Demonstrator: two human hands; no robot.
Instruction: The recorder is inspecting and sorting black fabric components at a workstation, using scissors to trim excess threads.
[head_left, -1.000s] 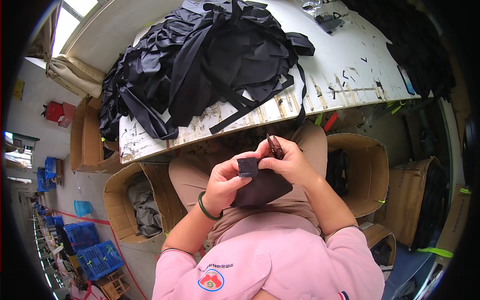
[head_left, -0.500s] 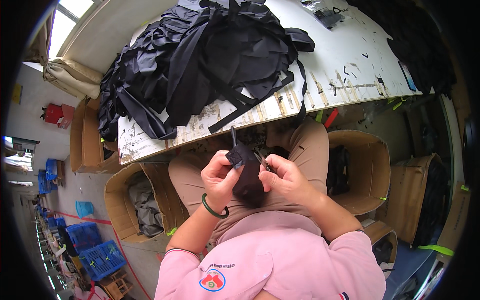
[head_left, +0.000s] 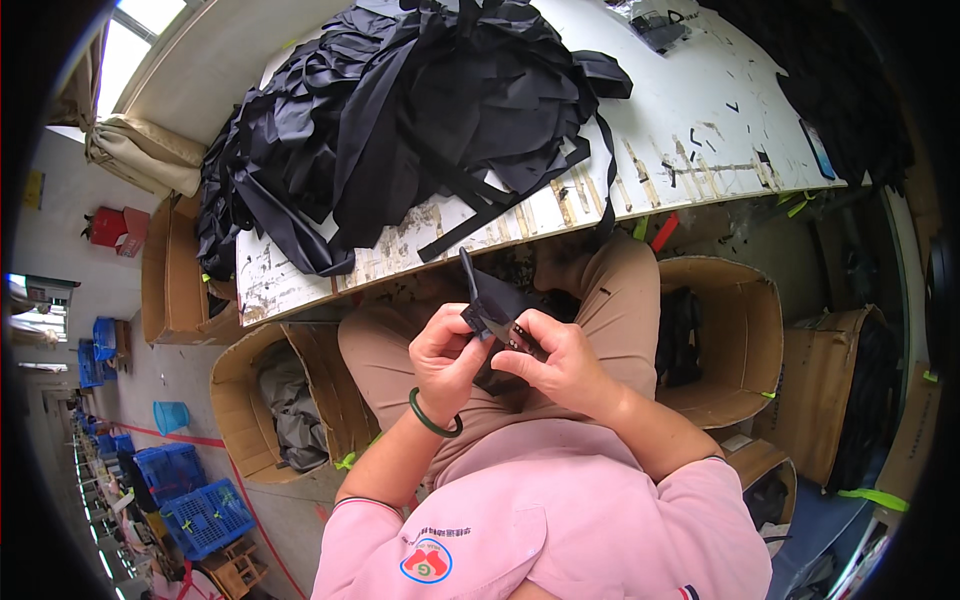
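Observation:
My left hand (head_left: 441, 355), with a dark green bangle on the wrist, pinches a black fabric piece (head_left: 498, 300) over my lap. A narrow folded end of the cloth stands up above those fingers. Close beside it on the right, my right hand (head_left: 566, 368) is closed around small thread snips (head_left: 524, 341), mostly hidden in the palm and fingers. Their tips are at the cloth; whether the blades touch it I cannot tell. Beyond my hands, a large heap of black fabric pieces (head_left: 430, 110) covers much of the white table (head_left: 690, 120), some straps hanging over its front edge.
An open cardboard box (head_left: 345, 410) with grey cloth stands by my left knee. Another cardboard box (head_left: 735, 350) with black material is at my right. Scraps and a plastic bag (head_left: 655, 30) lie on the table. Blue crates (head_left: 205, 515) stand on the floor at far left.
My right hand has shifted slightly left with the snips, closer to my left hand. The black fabric piece has turned and now spreads upward between the hands.

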